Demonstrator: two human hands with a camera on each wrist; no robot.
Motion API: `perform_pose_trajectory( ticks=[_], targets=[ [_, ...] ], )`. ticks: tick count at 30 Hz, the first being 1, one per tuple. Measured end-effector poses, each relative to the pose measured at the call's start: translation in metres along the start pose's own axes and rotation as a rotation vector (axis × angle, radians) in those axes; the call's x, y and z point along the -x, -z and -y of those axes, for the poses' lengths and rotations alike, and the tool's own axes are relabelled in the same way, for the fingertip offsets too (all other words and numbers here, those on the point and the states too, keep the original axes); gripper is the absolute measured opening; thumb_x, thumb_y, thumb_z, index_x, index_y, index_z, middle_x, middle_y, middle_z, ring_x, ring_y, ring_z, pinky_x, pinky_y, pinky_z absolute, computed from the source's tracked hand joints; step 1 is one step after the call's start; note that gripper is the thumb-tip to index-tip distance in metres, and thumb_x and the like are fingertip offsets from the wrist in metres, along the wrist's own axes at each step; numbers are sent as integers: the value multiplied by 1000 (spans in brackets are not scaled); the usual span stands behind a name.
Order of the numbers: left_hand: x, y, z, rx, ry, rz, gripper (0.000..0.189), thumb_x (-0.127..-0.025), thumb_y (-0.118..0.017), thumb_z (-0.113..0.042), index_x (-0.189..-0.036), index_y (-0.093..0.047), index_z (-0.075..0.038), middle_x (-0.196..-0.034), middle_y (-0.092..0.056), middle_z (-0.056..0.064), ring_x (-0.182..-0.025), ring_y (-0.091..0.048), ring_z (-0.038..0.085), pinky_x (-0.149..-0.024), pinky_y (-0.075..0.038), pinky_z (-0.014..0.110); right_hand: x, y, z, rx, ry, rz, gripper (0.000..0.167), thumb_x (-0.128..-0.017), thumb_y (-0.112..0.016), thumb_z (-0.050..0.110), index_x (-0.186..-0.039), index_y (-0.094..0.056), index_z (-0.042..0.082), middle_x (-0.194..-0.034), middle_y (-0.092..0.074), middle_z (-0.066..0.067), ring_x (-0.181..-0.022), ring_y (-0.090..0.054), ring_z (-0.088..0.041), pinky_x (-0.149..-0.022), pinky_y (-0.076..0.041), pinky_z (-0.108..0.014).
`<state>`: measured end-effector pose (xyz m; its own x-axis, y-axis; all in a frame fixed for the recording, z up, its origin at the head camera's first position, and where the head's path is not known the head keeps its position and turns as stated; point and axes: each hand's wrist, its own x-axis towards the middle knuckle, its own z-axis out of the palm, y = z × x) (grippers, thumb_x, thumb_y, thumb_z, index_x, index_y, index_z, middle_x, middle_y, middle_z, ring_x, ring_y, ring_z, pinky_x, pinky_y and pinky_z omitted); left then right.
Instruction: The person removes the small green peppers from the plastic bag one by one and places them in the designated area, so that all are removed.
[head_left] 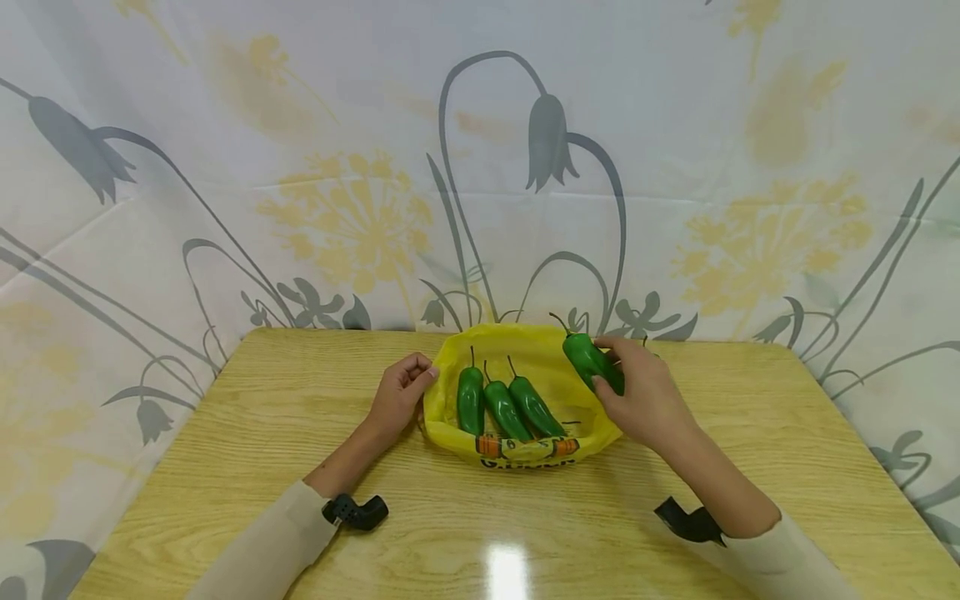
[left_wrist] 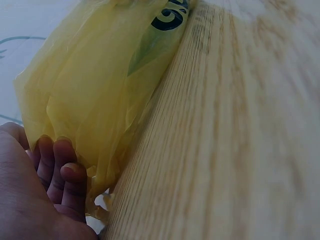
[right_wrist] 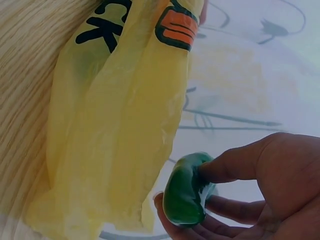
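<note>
A yellow plastic bag [head_left: 450, 440] sits on the table with its mouth spread wide and printing on its near side. Three shiny green chili peppers [head_left: 502, 408] lie inside, stems pointing away. My left hand [head_left: 401, 392] pinches the bag's left rim; in the left wrist view, its curled fingers [left_wrist: 64, 150] are against the thin plastic. Above the bag's right edge, my right hand [head_left: 648, 392] holds another green chili pepper [head_left: 588, 358] between thumb and fingers, stem toward the far left. The right wrist view shows this held pepper [right_wrist: 185, 192] beside the bag's rim.
The wood-grain table [head_left: 315, 375] extends on both sides of the bag. A floral-patterned cloth [head_left: 495, 208] hangs behind it. A thin dark stem [head_left: 644, 341] pokes up behind my right hand; what it belongs to is hidden. Black wrist devices [head_left: 356, 512] are on both sleeves.
</note>
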<state>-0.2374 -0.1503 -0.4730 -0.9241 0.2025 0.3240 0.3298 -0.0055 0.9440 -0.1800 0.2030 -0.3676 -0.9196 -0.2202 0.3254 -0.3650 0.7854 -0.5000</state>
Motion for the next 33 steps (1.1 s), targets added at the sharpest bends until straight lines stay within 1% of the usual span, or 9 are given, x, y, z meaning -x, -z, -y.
perform_pose_trajectory(
  ticks=[9, 17, 23, 26, 33],
  targets=[
    [0, 0, 0, -8, 2, 2, 18, -108, -57, -6, -99, -60, 9, -63, -52, 0, -41, -41, 26, -39, -43, 30, 4, 10, -4, 4, -23, -10, 49, -95, -72, 2, -141, -57, -8, -117, -67, -29, -99, -69, -44, -81, -62, -57],
    [0, 0, -1, -3, 5, 0, 17, -108, -56, -5, -99, -60, 8, -63, -52, -1, -42, -42, 24, -40, -42, 28, 2, 21, -8, -6, -64, 15, 50, -95, -72, 4, -141, -56, -7, -117, -68, -30, -99, -71, -46, -83, -62, -59],
    [0, 0, -1, -11, 11, 0, 18, -108, -57, -6, -100, -60, 9, -63, -52, -1, -42, -43, 24, -40, -43, 28, 1, 28, -13, -14, -127, 58, 49, -96, -72, 6, -139, -53, -9, -122, -65, -33, -105, -70, -50, -85, -62, -59],
    [0, 0, -1, -10, 15, 0, 18, -108, -57, -6, -100, -60, 9, -63, -52, -1, -42, -43, 23, -40, -43, 27, 1, 31, -15, -13, -152, 74, 51, -98, -70, 8, -142, -51, -10, -124, -64, -33, -108, -69, -51, -86, -62, -59],
    [1, -1, -2, 3, 23, -6, 16, -108, -56, -5, -101, -61, 9, -63, -53, -1, -42, -42, 18, -40, -42, 25, 0, 38, -20, 12, -171, 84, 54, -97, -70, 11, -143, -51, -10, -124, -64, -33, -107, -69, -50, -88, -60, -61]
  ],
)
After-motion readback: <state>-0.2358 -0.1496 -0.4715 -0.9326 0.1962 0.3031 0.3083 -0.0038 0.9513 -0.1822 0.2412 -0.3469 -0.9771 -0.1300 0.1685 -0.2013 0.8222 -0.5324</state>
